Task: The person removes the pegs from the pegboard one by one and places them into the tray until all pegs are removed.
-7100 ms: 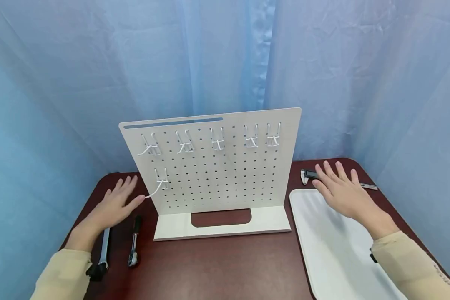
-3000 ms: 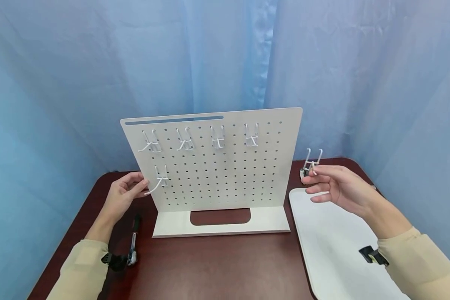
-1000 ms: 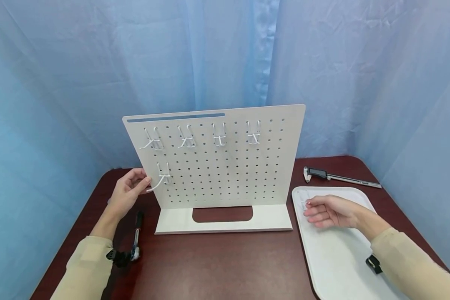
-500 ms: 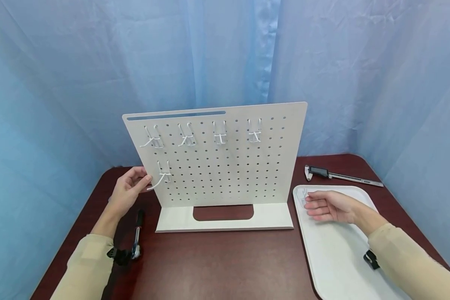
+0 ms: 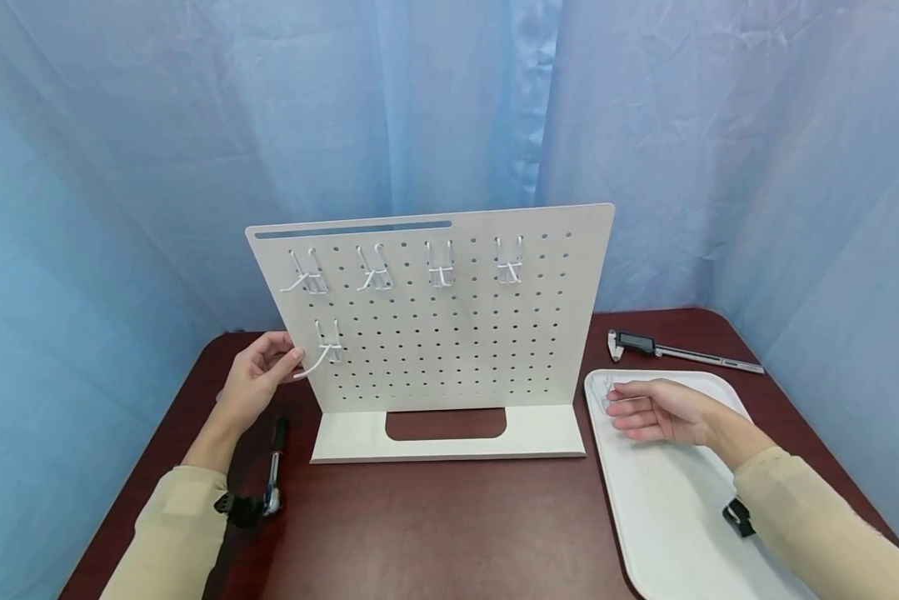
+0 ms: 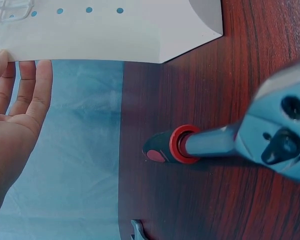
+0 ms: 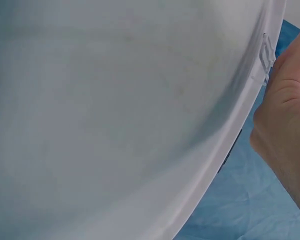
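A white pegboard [image 5: 494, 367] stands on its base in the middle of the table, with several white wire hooks hung on it. My left hand [image 5: 257, 375] pinches the board's left edge between thumb and fingers, also seen on the board's rim [image 6: 90, 45] in the left wrist view. At the far left corner of the white tray [image 5: 689, 517], my right hand [image 5: 662, 411] holds a white double-pronged pegboard hook [image 5: 602, 387] at the thumb and fingertips. That hook [image 7: 265, 55] shows low against the tray wall in the right wrist view, partly behind the hand.
A digital caliper [image 5: 681, 354] lies behind the tray. By the left forearm is a ratchet wrench [image 5: 272, 479] with a dark handle. The end of another metal tool [image 6: 137, 231] shows at the bottom of the left wrist view. Blue curtains [image 5: 449, 100] surround the table.
The right hand took the top-right hook off the board, carried it right and lowered it to the tray's corner. The left hand moved onto the board's left edge and stayed.
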